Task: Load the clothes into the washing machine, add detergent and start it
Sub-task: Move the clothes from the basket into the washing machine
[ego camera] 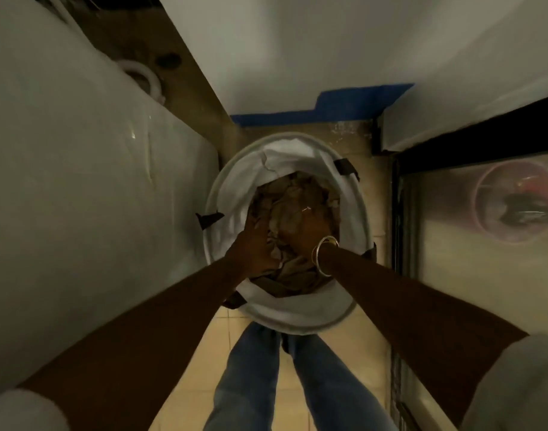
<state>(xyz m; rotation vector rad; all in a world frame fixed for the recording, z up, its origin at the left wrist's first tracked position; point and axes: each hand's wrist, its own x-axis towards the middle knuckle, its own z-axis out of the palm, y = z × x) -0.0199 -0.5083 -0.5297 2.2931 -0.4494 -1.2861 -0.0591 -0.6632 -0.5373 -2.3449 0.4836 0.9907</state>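
Observation:
A round white laundry basket (223, 194) stands on the tiled floor in front of my legs, with a heap of brownish clothes (293, 197) inside. Both my hands are down in the basket. My left hand (255, 244) lies on the left side of the heap, fingers dug into the cloth. My right hand (308, 231), with bangles at the wrist, grips the clothes on the right side. The white washing machine (64, 169) fills the left of the view; its top is shut from what I can see.
A white wall runs ahead with a blue strip (322, 112) at its base. On the right stands a dark-framed glass panel (472, 244) with a pinkish round shape behind it. The passage between machine and panel is narrow. A white hose (145, 77) lies behind the machine.

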